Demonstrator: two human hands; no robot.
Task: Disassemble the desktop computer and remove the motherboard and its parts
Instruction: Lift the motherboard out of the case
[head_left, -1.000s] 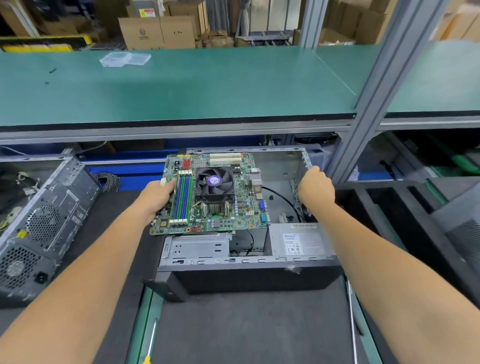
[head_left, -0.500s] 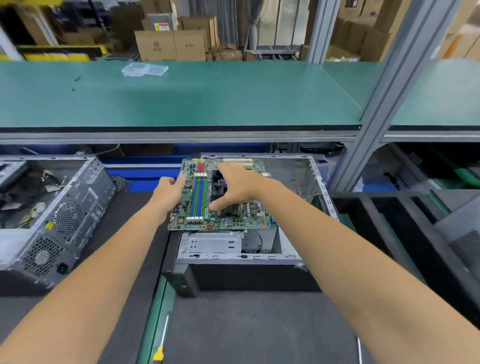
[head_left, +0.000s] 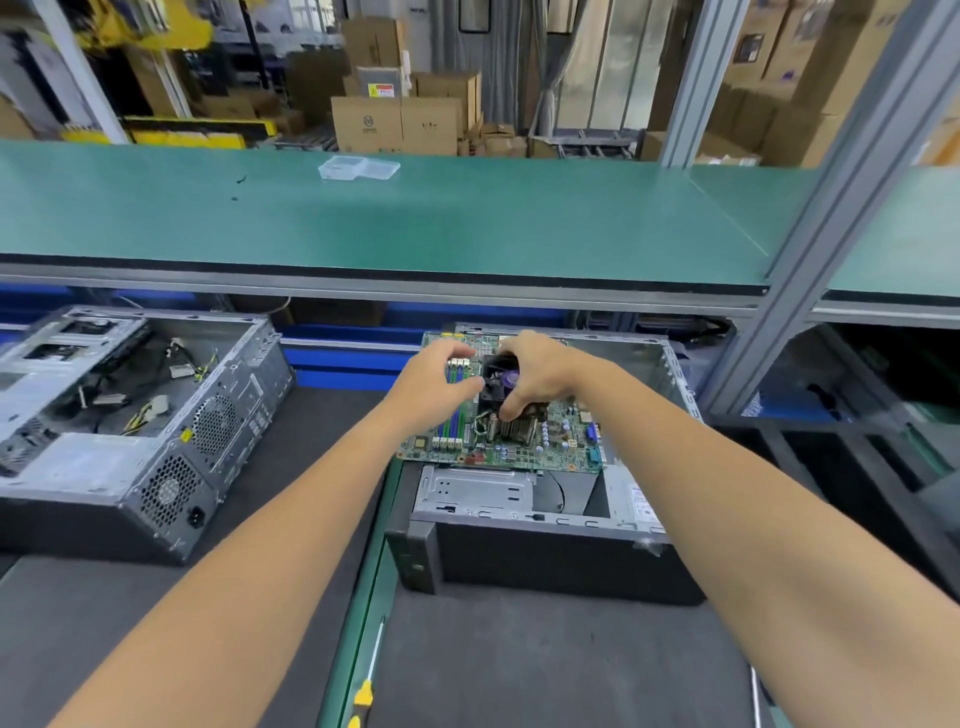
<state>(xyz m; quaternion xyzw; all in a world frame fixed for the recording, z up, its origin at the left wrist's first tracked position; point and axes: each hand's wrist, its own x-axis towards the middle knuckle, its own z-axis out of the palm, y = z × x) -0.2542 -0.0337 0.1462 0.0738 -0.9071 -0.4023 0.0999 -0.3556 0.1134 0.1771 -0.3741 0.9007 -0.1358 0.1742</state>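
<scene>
The green motherboard (head_left: 550, 448) lies tilted over the open desktop case (head_left: 561, 564), its near edge above the drive cage. A black cooler fan (head_left: 500, 375) with a purple hub sits on a finned heatsink (head_left: 521, 429) on the board. My right hand (head_left: 537, 370) grips the fan from above, with the thumb at its near side. My left hand (head_left: 431, 384) hovers over the blue and green memory slots with its fingers loosely curved; the thumb tip reaches the fan's left edge. Whether the board rests on the case is hidden.
A second opened case (head_left: 156, 467) with loose cables lies on the black mat at the left. A yellow-handled screwdriver (head_left: 366, 686) lies in the green gap near me. The green shelf (head_left: 415, 218) overhangs the bench, and a grey post (head_left: 810, 249) stands at the right.
My left hand has let go of the board's left edge and moved over the memory slots. My right hand has gone from resting flat on the board to gripping the fan.
</scene>
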